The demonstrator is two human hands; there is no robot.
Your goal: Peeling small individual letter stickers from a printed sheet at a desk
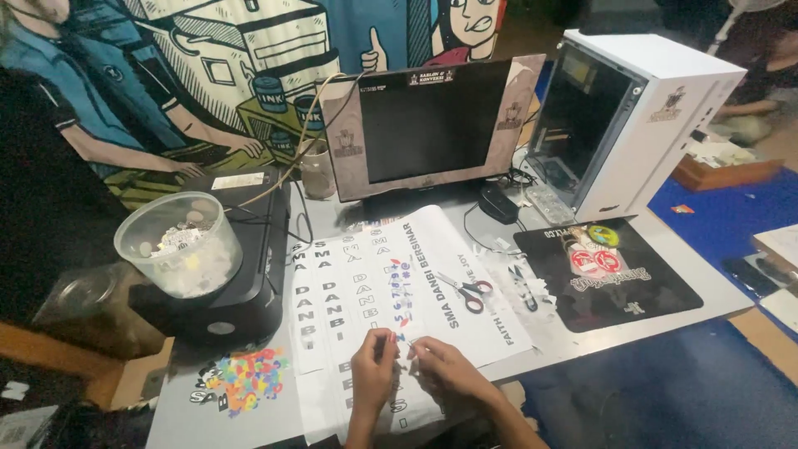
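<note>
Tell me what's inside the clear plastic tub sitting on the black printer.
The clear plastic tub on the black printer holds a heap of small pale scraps, some yellowish. What each piece is cannot be made out, and the lower layers are covered by those above.

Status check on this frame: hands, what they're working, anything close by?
Left hand and right hand together, pinching a small piece over the white lettered sheet. Scissors lie apart, untouched.
</note>
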